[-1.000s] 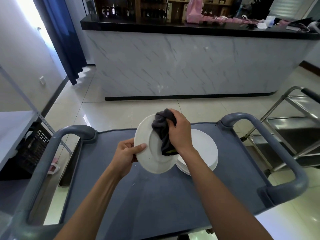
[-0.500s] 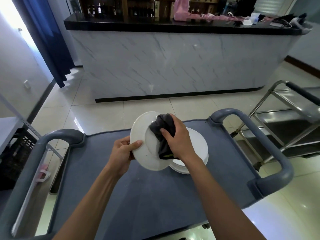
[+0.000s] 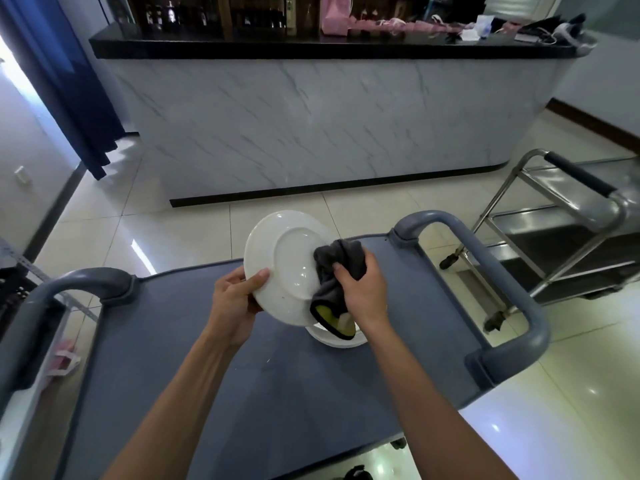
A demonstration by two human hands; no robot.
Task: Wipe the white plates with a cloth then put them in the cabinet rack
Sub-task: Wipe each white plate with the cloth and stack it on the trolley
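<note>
My left hand (image 3: 235,299) grips the left rim of a white plate (image 3: 284,261), held tilted above the grey cart top (image 3: 194,358) with its underside and foot ring facing me. My right hand (image 3: 363,289) clutches a bunched dark grey cloth (image 3: 337,265) with a yellow inner patch, pressed against the plate's right side. Under the held plate and my right wrist, a stack of white plates (image 3: 337,339) rests on the cart, mostly hidden.
The cart has grey loop handles at left (image 3: 79,282) and right (image 3: 502,289). A steel trolley (image 3: 571,244) stands to the right. A marble-fronted counter (image 3: 311,123) crosses ahead, with a blue curtain (image 3: 59,81) at left and a metal shelf frame at the left edge.
The plate has turned to show its underside. My right hand and the cloth slid from the plate's top middle to its right edge. My view shifted left and up.
</note>
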